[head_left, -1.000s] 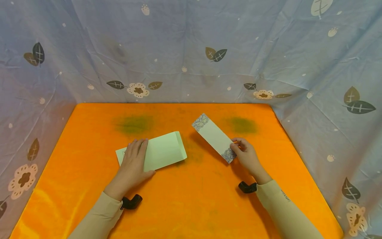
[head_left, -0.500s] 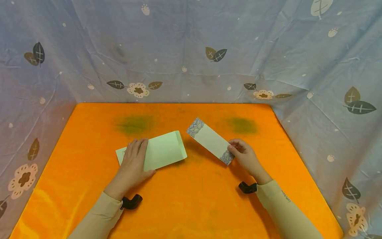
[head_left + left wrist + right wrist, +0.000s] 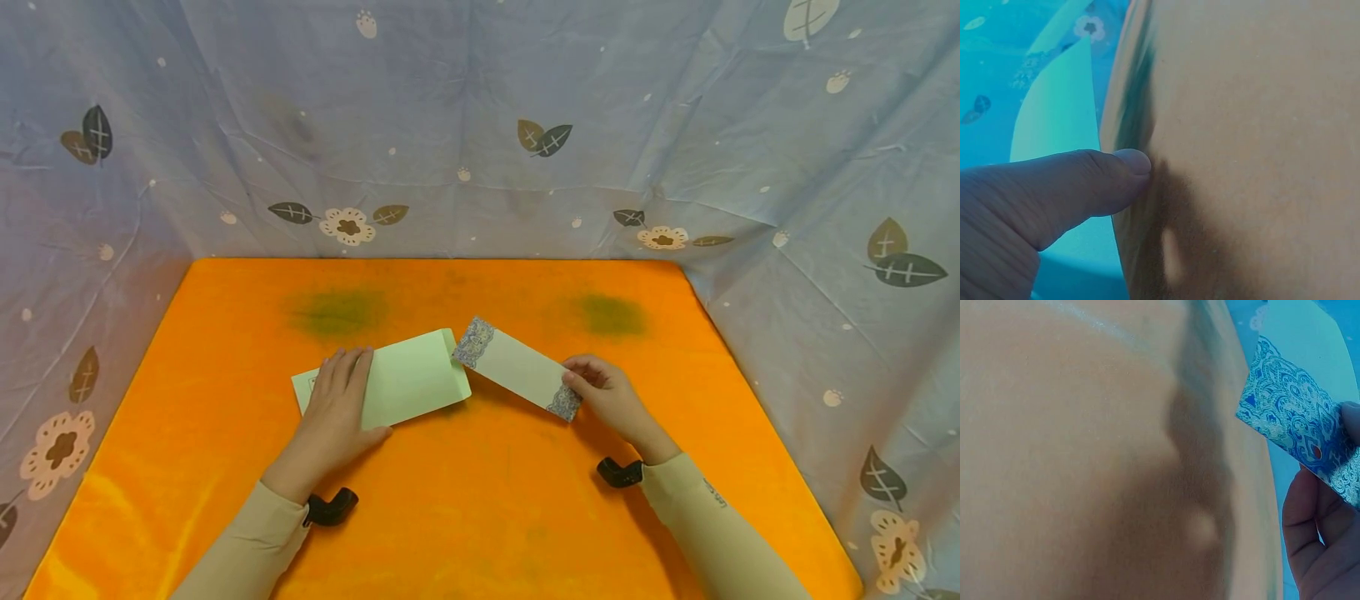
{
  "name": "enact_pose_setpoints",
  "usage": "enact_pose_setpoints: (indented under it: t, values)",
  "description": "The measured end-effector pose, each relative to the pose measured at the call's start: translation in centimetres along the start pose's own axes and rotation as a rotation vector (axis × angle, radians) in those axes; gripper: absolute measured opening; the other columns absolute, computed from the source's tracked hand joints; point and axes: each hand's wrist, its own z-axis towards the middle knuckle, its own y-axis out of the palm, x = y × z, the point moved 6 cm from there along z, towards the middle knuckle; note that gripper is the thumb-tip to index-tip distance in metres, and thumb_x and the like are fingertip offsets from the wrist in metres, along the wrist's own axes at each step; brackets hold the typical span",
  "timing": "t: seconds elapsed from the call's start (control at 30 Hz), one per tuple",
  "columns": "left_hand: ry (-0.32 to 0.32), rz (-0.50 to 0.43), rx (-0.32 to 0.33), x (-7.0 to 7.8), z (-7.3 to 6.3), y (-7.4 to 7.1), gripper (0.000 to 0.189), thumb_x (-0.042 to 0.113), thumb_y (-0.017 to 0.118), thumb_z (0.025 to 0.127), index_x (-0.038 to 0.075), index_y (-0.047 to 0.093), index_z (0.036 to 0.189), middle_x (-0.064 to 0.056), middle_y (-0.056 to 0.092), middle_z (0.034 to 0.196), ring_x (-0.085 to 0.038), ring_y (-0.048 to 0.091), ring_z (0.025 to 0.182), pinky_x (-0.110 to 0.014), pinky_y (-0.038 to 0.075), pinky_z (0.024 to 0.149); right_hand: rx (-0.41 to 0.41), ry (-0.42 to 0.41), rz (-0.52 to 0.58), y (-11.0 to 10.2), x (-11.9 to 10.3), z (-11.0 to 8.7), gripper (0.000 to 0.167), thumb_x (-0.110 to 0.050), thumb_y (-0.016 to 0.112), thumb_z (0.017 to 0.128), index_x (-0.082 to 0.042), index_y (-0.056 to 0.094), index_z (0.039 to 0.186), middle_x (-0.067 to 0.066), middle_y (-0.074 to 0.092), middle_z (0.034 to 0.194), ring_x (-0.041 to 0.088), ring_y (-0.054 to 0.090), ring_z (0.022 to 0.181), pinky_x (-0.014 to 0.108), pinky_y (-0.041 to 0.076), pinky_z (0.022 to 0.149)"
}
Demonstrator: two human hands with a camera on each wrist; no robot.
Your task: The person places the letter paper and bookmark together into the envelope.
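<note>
My left hand (image 3: 335,396) lies over the left part of a pale green envelope (image 3: 412,375), fingers stretched across it and thumb at its near edge. The envelope's open flap end (image 3: 454,367) points right. In the left wrist view, the thumb (image 3: 1085,184) crosses the envelope (image 3: 1060,119). My right hand (image 3: 611,400) pinches a white bookmark (image 3: 521,367) near its right end, between thumb and fingers. Blue lace-like print covers both ends, and a small hole shows near one end in the right wrist view. The bookmark's far end overlaps the envelope's flap end in the head view.
An orange cloth (image 3: 480,517) covers the table, with two greenish smudges near the back. Grey-blue curtains (image 3: 465,100) printed with leaves and flowers surround the table on the back and both sides. Each wrist carries a black camera mount (image 3: 332,507).
The bookmark has turned flatter, and its far end has swung left and nearer, up to the envelope's flap end. My right hand has shifted slightly left. The left hand and envelope stay in place.
</note>
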Motion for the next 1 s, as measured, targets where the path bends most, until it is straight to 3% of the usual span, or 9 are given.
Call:
enact_pose_setpoints:
  t: [0.3,0.5,0.67,0.83,1.0]
  values:
    - [0.014,-0.006,-0.005,0.3,0.1,0.0,0.115,0.035,0.089,0.067,0.002,0.020,0.153,-0.021,0.023,0.152,-0.044,0.013,0.141,-0.051,0.004,0.116,-0.085,-0.038,-0.083,0.3,-0.5,0.2,0.023,-0.015,0.055,0.100,-0.008,0.062,0.120,0.013,0.063,0.102,0.033,0.056,0.083,0.037,0.049,0.068]
    - [0.038,0.004,-0.015,0.5,0.0,-0.1,0.116,0.034,0.090,0.067,0.002,0.018,0.153,-0.022,0.023,0.152,-0.045,0.011,0.141,-0.052,0.004,0.116,-0.108,-0.024,-0.129,0.3,-0.4,0.5,0.021,-0.024,0.056,0.100,-0.015,0.064,0.117,0.006,0.064,0.098,0.023,0.058,0.082,0.033,0.050,0.068]
    - [0.052,0.013,-0.015,0.6,-0.1,-0.1,0.117,0.032,0.090,0.067,0.003,0.018,0.154,-0.021,0.022,0.153,-0.044,0.009,0.142,-0.052,0.003,0.116,-0.121,-0.009,-0.144,0.4,-0.5,0.6,0.020,-0.029,0.057,0.099,-0.020,0.065,0.115,0.004,0.063,0.091,0.022,0.056,0.075,0.032,0.048,0.062]
    - [0.049,0.022,-0.030,0.5,-0.1,0.0,0.117,0.033,0.089,0.068,0.004,0.016,0.154,-0.021,0.021,0.154,-0.043,0.007,0.143,-0.051,0.002,0.116,-0.149,-0.020,-0.159,0.5,-1.0,0.7,0.024,-0.028,0.057,0.099,-0.019,0.066,0.119,0.002,0.065,0.101,0.021,0.058,0.084,0.032,0.049,0.067]
    - [0.045,0.025,-0.044,0.5,-0.1,0.1,0.117,0.033,0.089,0.069,0.004,0.015,0.155,-0.021,0.021,0.154,-0.043,0.006,0.143,-0.052,0.002,0.116,-0.168,-0.009,-0.161,0.7,-1.2,0.9,0.026,-0.030,0.056,0.099,-0.021,0.065,0.122,0.002,0.064,0.101,0.021,0.053,0.074,0.031,0.046,0.062]
